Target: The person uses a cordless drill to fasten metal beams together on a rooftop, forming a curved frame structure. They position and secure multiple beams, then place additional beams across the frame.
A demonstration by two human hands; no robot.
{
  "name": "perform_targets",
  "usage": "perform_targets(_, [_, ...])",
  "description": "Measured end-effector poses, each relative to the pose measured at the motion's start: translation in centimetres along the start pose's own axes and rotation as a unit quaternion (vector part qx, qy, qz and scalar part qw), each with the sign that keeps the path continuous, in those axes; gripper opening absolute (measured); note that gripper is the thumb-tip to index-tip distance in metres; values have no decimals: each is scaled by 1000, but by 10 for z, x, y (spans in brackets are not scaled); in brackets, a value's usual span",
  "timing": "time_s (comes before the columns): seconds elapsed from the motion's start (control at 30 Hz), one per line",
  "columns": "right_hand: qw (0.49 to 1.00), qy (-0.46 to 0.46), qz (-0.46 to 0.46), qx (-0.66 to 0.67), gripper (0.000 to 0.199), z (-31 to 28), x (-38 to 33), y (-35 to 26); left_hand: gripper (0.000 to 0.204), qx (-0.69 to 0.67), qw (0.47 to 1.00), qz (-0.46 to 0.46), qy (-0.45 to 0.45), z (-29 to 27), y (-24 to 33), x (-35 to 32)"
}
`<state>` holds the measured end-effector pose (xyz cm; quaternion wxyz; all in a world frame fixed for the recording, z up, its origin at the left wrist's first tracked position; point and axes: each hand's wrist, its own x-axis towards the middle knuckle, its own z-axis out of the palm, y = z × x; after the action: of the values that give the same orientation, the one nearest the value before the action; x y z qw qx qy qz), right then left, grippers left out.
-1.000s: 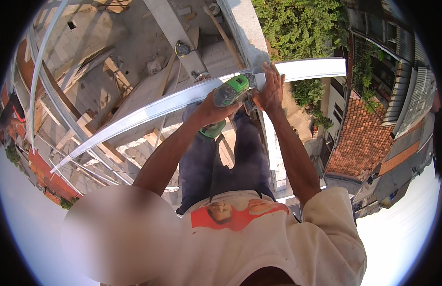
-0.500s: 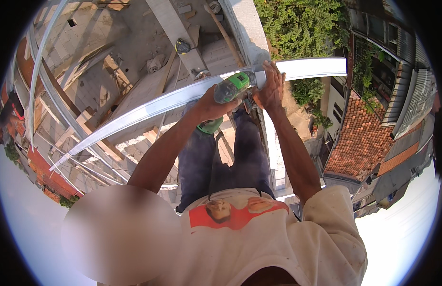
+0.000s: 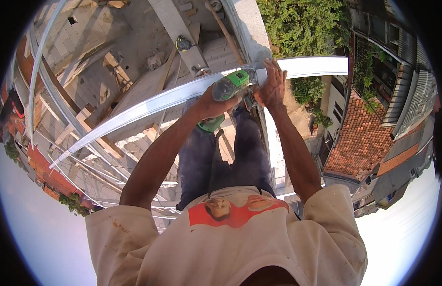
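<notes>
My left hand (image 3: 209, 105) is wrapped round the grip of a green and dark cordless drill (image 3: 237, 78). The drill's front end points right, up against a long silvery metal channel (image 3: 159, 101) that crosses in front of me. Below the hand shows the drill's green base (image 3: 211, 125). Just right of the drill's nose, my right hand (image 3: 272, 88) grips the channel, its fingers reaching over the far edge. Its thumb is partly hidden, and the drill's tip cannot be made out between hand and metal.
Below lie concrete beams (image 3: 171, 24), wooden planks (image 3: 225, 35) and rubble. A dark and yellow object (image 3: 182, 44) rests on a beam. More metal channels (image 3: 54, 90) run at left, where a person (image 3: 11, 112) shows. Trees (image 3: 302, 28) and tiled roofs (image 3: 352, 138) lie right.
The drill and both hands have shifted only slightly, and the right fingers look a little more spread. My left sleeve now shows at lower left. The channel stays almost in place.
</notes>
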<state>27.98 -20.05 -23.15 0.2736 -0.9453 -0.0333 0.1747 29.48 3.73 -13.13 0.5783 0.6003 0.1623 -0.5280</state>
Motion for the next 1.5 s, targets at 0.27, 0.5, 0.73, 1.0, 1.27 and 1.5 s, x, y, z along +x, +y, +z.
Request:
perform_targets(0.27, [1000, 3, -2, -4, 70, -5, 0, -5, 26, -45, 999, -4, 7, 5, -15, 2])
perform_targets(0.5, [1000, 10, -3, 4, 68, -3, 1, -3, 20, 22, 1000, -7, 18, 5, -14, 2])
perform_targets(0.73, [1000, -8, 7, 3, 70, -4, 1, -4, 18, 6, 999, 38, 33, 11, -24, 2])
perform_targets(1.0, [1000, -9, 22, 3, 68, -4, 0, -3, 35, -18, 1000, -15, 20, 17, -8, -3])
perform_targets(1.27, [999, -6, 32, 6, 70, -1, -2, -3, 34, -70, 996, -9, 48, 9, -6, -3])
perform_targets(1.5, [999, -23, 37, -11, 72, 0, -2, 0, 29, -106, 990, -5, 96, 0, -13, 5])
